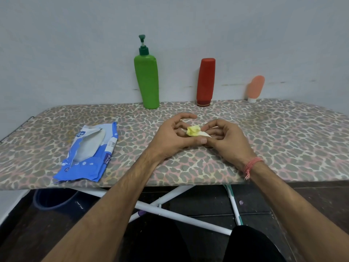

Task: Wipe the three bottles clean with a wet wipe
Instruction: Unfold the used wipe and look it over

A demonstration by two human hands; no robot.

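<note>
Three bottles stand along the wall at the back of the ironing board: a tall green pump bottle (147, 82), a red bottle (206, 82) standing on its cap, and a small peach tube (255, 88) on a white cap. At the board's middle, my left hand (171, 138) and my right hand (227, 139) together hold a crumpled yellow-stained white wet wipe (194, 131) between their fingers. Both hands have fingers curled round the wipe, thumbs meeting in front.
A blue wet-wipe pack (90, 154) lies open on the board's left part. The leopard-print ironing board (283, 140) has white crossed legs (170, 210) below. A dark bucket (54, 198) sits on the floor at left.
</note>
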